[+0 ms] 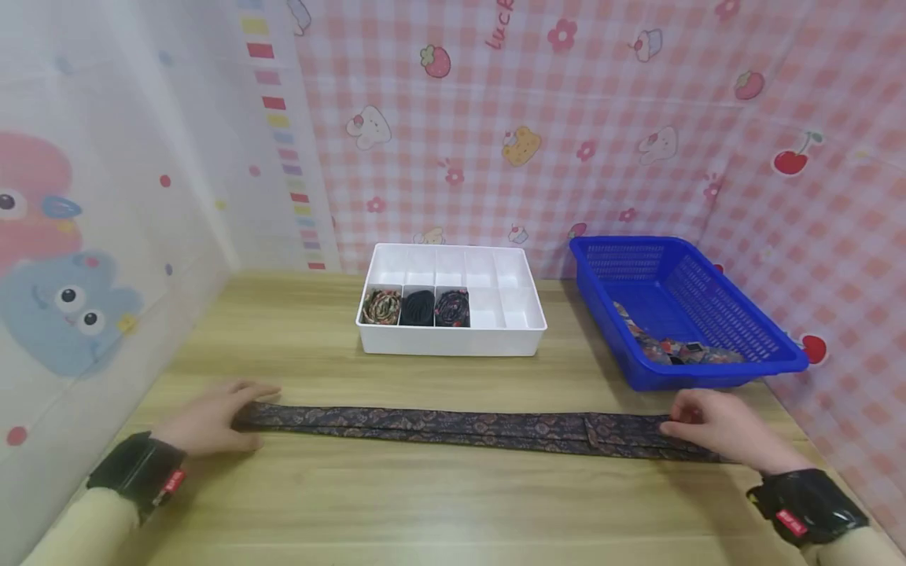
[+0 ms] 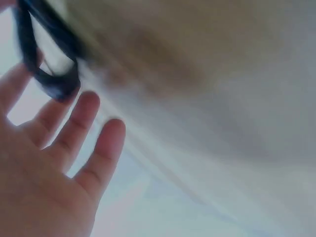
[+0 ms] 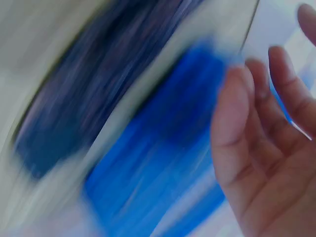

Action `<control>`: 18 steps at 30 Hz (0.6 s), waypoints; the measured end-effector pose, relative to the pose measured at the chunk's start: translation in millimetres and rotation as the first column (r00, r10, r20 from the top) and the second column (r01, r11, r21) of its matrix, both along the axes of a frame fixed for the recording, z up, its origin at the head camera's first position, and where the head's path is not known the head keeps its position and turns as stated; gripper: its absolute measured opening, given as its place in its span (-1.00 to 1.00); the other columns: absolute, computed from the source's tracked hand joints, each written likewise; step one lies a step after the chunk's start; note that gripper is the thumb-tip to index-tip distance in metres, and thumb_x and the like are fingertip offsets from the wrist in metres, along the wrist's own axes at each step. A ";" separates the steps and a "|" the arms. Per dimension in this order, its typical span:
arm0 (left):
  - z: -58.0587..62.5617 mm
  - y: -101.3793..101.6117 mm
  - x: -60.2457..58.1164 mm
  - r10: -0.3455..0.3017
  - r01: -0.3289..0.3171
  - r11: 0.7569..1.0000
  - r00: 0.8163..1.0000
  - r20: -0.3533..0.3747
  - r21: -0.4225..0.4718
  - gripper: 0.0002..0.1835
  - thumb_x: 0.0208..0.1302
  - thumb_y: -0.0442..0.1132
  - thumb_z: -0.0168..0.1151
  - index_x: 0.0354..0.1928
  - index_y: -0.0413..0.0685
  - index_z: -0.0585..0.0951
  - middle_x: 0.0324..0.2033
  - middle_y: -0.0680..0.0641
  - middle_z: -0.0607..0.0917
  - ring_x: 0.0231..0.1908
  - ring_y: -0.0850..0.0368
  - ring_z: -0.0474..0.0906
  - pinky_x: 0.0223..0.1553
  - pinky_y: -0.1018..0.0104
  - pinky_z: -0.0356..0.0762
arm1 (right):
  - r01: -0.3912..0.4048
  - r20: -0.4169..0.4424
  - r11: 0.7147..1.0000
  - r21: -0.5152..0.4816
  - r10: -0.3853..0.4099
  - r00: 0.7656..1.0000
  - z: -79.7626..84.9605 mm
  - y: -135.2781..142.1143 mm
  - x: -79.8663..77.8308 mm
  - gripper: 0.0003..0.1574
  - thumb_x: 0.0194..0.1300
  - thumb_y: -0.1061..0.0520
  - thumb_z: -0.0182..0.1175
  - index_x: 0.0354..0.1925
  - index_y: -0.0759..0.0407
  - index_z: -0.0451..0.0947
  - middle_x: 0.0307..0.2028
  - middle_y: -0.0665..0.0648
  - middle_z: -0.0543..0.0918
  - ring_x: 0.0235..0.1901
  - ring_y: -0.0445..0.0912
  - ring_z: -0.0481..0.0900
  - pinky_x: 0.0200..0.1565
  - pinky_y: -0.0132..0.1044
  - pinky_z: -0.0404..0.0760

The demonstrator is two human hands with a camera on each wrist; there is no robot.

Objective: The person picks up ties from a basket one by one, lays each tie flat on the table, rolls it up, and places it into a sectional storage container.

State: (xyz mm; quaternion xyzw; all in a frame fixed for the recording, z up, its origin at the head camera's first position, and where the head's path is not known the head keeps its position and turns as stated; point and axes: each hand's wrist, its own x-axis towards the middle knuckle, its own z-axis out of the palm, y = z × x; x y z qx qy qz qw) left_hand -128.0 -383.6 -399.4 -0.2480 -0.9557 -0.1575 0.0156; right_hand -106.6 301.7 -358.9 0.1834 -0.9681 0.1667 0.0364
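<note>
Paisley necktie (image 1: 453,427) spans head view, lower middle. Left wrist view alone shows its end looped at left hand (image 1: 211,418), upper left. Right wrist view: tie blurred, apart from right hand (image 1: 725,428). Left hand spread, fairly straight; right hand loosely bent, holding nothing.

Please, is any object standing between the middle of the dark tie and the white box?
No separate object is visible between the tie and white box, only tabletop. The box's front wall rises before its compartments; the blue basket stands to the right.
</note>
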 end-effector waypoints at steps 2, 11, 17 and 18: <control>8.5 24.8 0.6 -0.032 0.030 0.998 0.999 -0.039 -0.060 -0.16 -0.08 0.11 0.46 0.26 -0.10 0.46 0.16 -0.32 0.49 0.09 -0.35 0.43 0.00 -0.37 0.36 | -0.119 -0.057 0.992 0.031 0.121 0.991 -7.0 -32.7 -3.2 -0.62 0.08 -0.06 0.43 -0.22 0.11 0.61 -0.32 -0.02 0.57 -0.38 -0.18 0.53 -0.34 -0.24 0.53; 20.2 108.8 -5.7 -0.213 0.195 0.954 0.975 -0.059 -0.227 -0.45 -0.01 -0.05 0.47 0.07 -0.08 0.64 -0.12 -0.05 0.64 -0.05 -0.06 0.56 0.02 -0.17 0.43 | -0.306 -0.080 0.905 0.294 0.343 0.936 -36.6 -120.8 -22.5 -0.29 0.01 -0.11 0.46 0.10 0.15 0.61 0.00 0.16 0.57 -0.03 0.06 0.57 -0.08 0.07 0.55; 12.2 96.6 -2.3 -0.261 0.239 0.955 0.958 -0.118 -0.175 -0.58 0.02 -0.14 0.48 -0.02 -0.03 0.69 -0.23 0.05 0.65 -0.20 0.07 0.61 -0.12 0.08 0.57 | -0.339 -0.128 0.902 0.268 0.382 0.915 -39.1 -119.0 -16.8 -0.46 0.04 -0.04 0.46 0.01 0.11 0.68 -0.04 0.11 0.63 -0.08 0.01 0.62 -0.10 -0.07 0.60; 12.4 94.1 -1.5 -0.258 0.236 0.956 0.959 -0.119 -0.173 -0.58 0.03 -0.14 0.47 -0.01 -0.03 0.69 -0.22 0.05 0.65 -0.19 0.08 0.61 -0.12 0.09 0.57 | -0.337 -0.134 0.903 0.267 0.381 0.915 -39.0 -118.4 -16.7 -0.47 0.06 -0.03 0.45 0.01 0.11 0.68 -0.03 0.12 0.64 -0.07 0.03 0.62 -0.09 -0.06 0.60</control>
